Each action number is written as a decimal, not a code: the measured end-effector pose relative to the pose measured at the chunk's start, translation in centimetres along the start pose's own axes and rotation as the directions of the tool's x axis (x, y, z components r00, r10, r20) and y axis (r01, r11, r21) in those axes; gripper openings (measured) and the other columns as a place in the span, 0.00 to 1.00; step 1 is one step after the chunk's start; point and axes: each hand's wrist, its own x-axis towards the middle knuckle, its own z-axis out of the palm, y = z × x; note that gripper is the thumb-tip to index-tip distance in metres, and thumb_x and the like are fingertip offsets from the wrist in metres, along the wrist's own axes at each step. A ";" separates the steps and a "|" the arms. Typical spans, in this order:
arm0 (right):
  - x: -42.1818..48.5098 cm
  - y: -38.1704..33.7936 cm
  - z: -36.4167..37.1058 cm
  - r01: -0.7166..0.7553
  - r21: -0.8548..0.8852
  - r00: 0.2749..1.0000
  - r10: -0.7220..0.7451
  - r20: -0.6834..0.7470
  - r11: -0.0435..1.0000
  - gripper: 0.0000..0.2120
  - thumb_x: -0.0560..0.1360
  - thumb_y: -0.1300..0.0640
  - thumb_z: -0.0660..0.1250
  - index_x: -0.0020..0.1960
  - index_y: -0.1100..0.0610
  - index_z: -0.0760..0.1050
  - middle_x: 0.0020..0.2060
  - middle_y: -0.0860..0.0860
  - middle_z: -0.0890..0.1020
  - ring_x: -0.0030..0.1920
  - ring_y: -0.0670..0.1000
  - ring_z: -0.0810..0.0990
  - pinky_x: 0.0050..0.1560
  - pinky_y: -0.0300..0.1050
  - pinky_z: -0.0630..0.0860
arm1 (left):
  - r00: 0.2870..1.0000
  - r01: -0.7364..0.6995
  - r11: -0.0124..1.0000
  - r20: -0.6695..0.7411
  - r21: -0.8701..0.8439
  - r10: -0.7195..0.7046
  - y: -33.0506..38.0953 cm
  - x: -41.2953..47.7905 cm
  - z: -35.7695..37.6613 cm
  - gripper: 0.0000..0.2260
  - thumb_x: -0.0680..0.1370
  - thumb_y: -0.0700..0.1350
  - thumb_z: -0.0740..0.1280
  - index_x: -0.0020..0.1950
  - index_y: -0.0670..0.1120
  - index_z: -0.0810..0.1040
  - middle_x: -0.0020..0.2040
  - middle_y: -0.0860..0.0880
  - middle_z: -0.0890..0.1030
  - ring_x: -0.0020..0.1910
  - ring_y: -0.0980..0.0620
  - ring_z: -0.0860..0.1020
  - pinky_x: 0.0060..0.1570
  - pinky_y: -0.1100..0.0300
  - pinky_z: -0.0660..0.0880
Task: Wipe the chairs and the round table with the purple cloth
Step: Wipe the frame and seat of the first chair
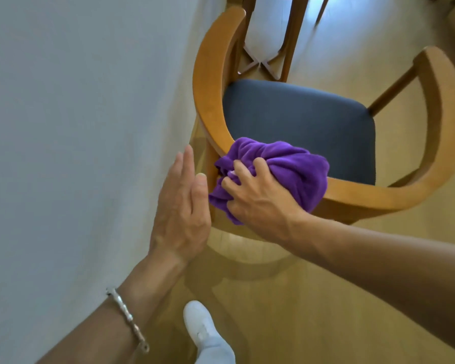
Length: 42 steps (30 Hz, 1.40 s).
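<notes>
Right grip [258,198] clutches purple cloth [294,164] beneath it (atop chair [210,82]).

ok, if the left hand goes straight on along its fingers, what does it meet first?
Probably the outer side of the chair's curved wooden rail, just beyond the left hand. Depth is unclear: it could instead pass between rail and wall.
</notes>
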 end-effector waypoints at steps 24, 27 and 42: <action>-14.2 -0.7 11.7 0.533 0.730 -0.054 0.843 0.535 -0.429 0.22 0.76 0.52 0.65 0.68 0.44 0.65 0.66 0.47 0.72 0.66 0.43 0.71 0.67 0.42 0.68 | 0.827 -0.546 0.781 0.346 0.305 0.443 15.5 -1.6 18.6 0.30 0.75 0.60 0.37 0.77 0.53 0.45 0.78 0.52 0.49 0.76 0.56 0.44 0.71 0.50 0.40; -14.4 1.9 12.4 0.571 0.645 -0.136 0.716 0.685 -0.509 0.23 0.73 0.48 0.63 0.68 0.43 0.66 0.66 0.45 0.74 0.66 0.41 0.72 0.69 0.45 0.67 | 0.803 -0.576 0.763 0.373 0.291 0.464 16.1 -0.7 19.9 0.29 0.75 0.60 0.36 0.76 0.54 0.43 0.78 0.52 0.49 0.76 0.56 0.45 0.71 0.50 0.40; -19.0 17.9 19.1 -0.114 0.725 -0.042 0.732 0.680 -0.679 0.20 0.72 0.45 0.69 0.63 0.43 0.70 0.56 0.49 0.70 0.51 0.52 0.76 0.52 0.45 0.73 | 0.771 -0.521 0.832 0.522 0.190 0.364 21.4 5.9 28.2 0.26 0.72 0.62 0.34 0.70 0.61 0.36 0.77 0.54 0.46 0.75 0.58 0.42 0.72 0.50 0.42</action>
